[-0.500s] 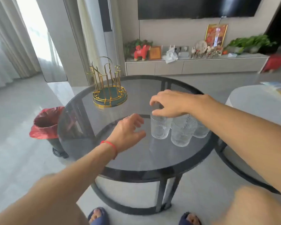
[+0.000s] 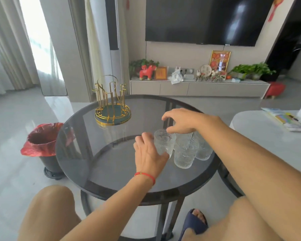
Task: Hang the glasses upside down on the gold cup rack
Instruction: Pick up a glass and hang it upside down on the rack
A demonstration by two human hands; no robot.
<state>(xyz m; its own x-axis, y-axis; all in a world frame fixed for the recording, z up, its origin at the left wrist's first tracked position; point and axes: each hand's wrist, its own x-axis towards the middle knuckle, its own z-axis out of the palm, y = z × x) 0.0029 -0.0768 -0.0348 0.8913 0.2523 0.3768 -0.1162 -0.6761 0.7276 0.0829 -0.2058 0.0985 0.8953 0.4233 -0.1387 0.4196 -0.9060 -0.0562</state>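
Fingers first: the left hand [image 2: 150, 156] curls around the near side of the leftmost glass [image 2: 164, 142], thumb and fingers wrapping its ribbed wall, a red string bracelet [image 2: 145, 175] at the wrist. Above it the right hand [image 2: 182, 121] comes in from the right, palm down, fingers loosely spread and bent, its thumb touching that same glass's rim while the other fingers arch over open air. The glass stands upright, mouth up, on the round dark glass table [image 2: 111, 171]. Packed against it sits a second textured glass [image 2: 185, 152] nearer the table's front edge, and a third glass [image 2: 203, 150] just behind and to the right, partly hidden under the right forearm; whether more stand behind them, the view does not show. Well apart from the cluster, toward the far left of the tabletop, stands the gold cup rack [image 2: 112, 101], wire prongs rising from a green round tray, nothing hanging on it. Beyond the table's left edge sits a bin with a red liner [image 2: 42, 140] on the floor. To the right, a white table [image 2: 268, 136] carries some papers. Knees and a blue slipper [image 2: 193, 223] show at the bottom.
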